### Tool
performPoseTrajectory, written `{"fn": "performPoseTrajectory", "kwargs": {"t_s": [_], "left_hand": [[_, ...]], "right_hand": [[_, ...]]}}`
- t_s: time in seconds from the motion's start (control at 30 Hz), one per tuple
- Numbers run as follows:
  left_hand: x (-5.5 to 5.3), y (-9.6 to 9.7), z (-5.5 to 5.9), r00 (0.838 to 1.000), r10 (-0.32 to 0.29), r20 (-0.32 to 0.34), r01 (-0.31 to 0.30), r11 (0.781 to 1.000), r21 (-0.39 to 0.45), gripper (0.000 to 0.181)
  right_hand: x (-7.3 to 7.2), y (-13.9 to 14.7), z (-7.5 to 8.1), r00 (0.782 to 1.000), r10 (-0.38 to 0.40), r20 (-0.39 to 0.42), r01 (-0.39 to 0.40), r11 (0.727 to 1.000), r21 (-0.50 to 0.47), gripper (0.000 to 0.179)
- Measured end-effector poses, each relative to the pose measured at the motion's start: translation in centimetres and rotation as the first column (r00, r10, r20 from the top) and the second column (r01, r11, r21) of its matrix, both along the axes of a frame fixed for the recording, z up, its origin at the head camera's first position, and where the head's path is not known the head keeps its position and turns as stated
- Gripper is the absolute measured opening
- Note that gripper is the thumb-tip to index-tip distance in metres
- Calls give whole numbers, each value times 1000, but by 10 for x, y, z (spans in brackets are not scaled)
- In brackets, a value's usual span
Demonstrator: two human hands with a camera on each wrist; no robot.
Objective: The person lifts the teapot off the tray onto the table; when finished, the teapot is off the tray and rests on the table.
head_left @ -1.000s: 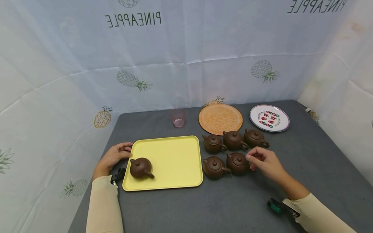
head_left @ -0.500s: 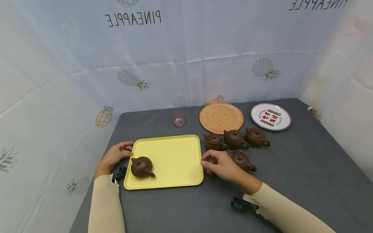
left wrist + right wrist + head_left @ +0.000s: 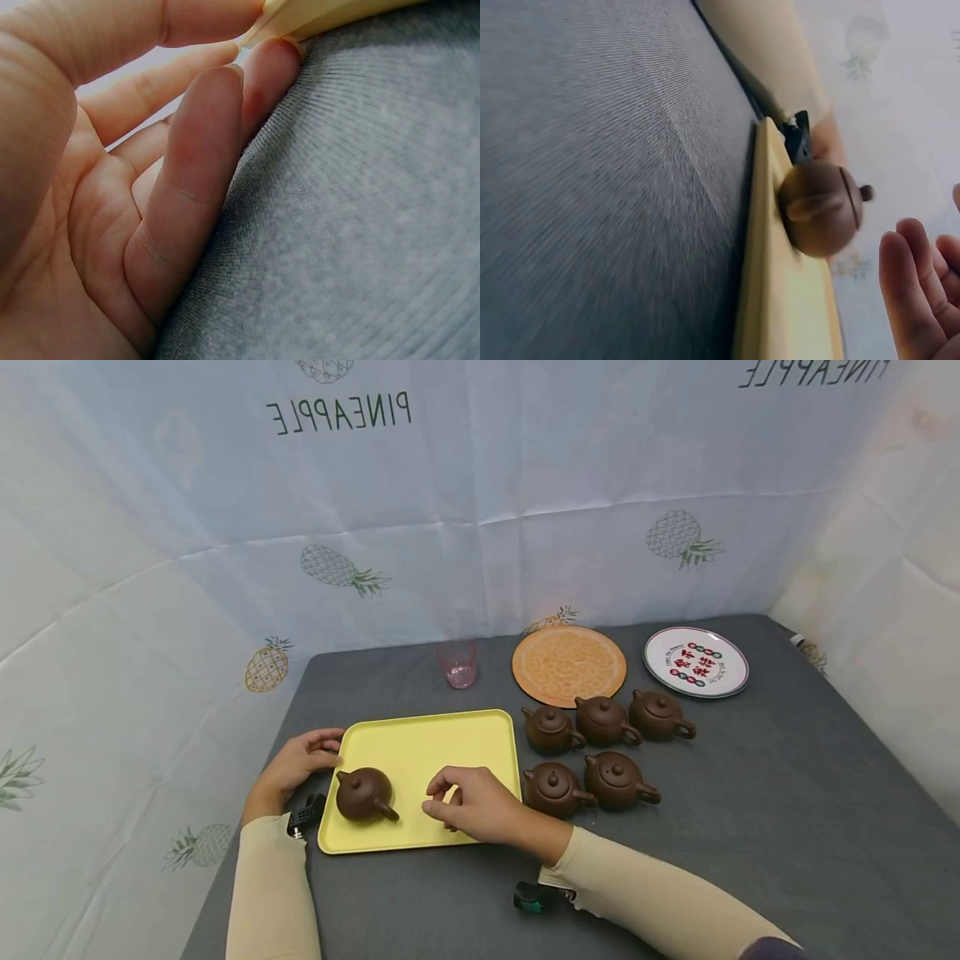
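My left hand [image 3: 296, 766] rests at the left rim of a yellow tray [image 3: 420, 735]. In the left wrist view, its fingertips [image 3: 281, 56] touch the tray's edge [image 3: 322, 19] beside the grey cloth. A dark brown teapot [image 3: 363, 793] sits on the tray's left part. My right hand [image 3: 476, 806] is over the tray's right half, fingers loosely bent and holding nothing. The right wrist view has its fingers [image 3: 904, 289] apart from the teapot [image 3: 821, 214]. Right of the tray stand several similar brown teapots, among them a front one [image 3: 553, 787] and a rear one [image 3: 602, 720].
At the back of the grey table [image 3: 405, 910] are a pink clear glass [image 3: 457, 664], an orange round mat [image 3: 568, 665] and a white plate with red print [image 3: 696, 662]. A pineapple-print cloth [image 3: 480, 485] hangs behind and at both sides.
My right hand has moved left, from beside the front-row teapots, past the tray's right edge, to over the tray. The left hand and the teapot on the tray stay put.
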State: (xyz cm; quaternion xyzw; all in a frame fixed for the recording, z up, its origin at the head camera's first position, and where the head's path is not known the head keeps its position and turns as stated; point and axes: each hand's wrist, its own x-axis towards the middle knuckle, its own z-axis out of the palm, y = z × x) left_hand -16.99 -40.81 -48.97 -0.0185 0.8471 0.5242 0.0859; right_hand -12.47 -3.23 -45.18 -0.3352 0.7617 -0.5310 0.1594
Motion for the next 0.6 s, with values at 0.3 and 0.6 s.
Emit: {"fn": "performPoseTrajectory", "kwargs": {"t_s": [0.3, 0.6], "left_hand": [[-1, 1, 0, 1000, -11, -12, 11, 1000, 21, 62], [2, 5, 7, 1000, -8, -1, 8, 1000, -15, 62]], "right_hand": [[-1, -47, -6, 999, -16, 31, 16, 1000, 7, 30], [-2, -80, -11, 997, -70, 15, 67, 987, 144, 39]]}}
